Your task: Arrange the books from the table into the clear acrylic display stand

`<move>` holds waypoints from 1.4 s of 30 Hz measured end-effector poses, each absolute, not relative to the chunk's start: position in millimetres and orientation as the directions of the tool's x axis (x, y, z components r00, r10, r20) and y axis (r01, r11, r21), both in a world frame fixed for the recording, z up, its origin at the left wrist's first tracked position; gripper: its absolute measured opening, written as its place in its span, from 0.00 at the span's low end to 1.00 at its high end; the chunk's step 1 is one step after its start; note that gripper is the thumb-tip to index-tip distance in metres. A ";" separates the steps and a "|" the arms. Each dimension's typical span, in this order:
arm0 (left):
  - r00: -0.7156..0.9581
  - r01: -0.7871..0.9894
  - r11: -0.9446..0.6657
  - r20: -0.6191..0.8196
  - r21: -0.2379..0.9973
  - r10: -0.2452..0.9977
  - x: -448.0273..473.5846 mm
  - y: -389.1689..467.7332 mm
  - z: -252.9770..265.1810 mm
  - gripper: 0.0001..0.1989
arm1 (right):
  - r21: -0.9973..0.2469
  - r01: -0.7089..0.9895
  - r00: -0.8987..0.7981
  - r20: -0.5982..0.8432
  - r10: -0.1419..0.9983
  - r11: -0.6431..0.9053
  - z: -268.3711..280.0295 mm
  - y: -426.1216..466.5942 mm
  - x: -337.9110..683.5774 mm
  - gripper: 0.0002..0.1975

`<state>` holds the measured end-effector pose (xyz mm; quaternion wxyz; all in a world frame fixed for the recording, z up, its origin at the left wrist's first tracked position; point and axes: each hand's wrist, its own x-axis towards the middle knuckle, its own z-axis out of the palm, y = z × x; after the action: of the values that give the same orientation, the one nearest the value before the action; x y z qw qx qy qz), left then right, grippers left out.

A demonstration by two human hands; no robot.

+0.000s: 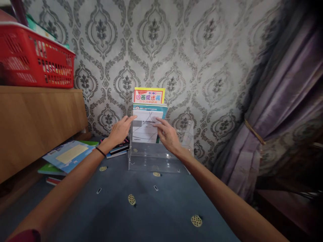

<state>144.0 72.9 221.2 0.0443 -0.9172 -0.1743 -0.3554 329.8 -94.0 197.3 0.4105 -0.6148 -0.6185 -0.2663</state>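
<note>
A white booklet (145, 132) with thin curved lines stands in a clear acrylic stand (153, 164) on the table. My left hand (120, 129), a dark band at its wrist, has its fingertips together at the booklet's upper left edge. From the other side, my right hand (168, 134) rests its fingertips on the cover near the right edge, index and middle fingers apart, the others curled. Behind the booklet stand a teal book (163, 109) and, taller, a yellow-edged book (148, 95) with large coloured characters. The stand's front tiers are see-through.
Left of the stand lie a small dark stack of books (118, 149) and blue and green books (70, 156). A red basket (50, 64) sits on a wooden cabinet (42, 124). A purple curtain (252, 144) hangs at the right. Pineapple prints mark the dark blue tablecloth (113, 215).
</note>
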 end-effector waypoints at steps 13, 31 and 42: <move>0.623 0.312 -0.927 0.692 0.208 0.365 96.7 93.5 81.3 0.14 | -0.373 0.913 0.170 0.710 0.683 0.162 145.6 -111.1 306.1 0.15; 0.677 0.722 -0.691 0.248 -0.041 0.693 124.2 176.8 64.4 0.20 | -0.739 0.645 0.203 0.412 0.888 0.196 -0.4 -132.4 205.6 0.15; 0.799 0.601 -0.788 0.138 -0.137 0.585 123.0 187.6 76.9 0.13 | -0.758 0.623 0.204 0.396 0.895 0.193 2.1 -132.3 205.0 0.14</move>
<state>123.0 187.6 76.9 0.0871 -0.9444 -0.3140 -0.0444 205.0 -132.3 2.1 0.4687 -0.6182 -0.6141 0.1453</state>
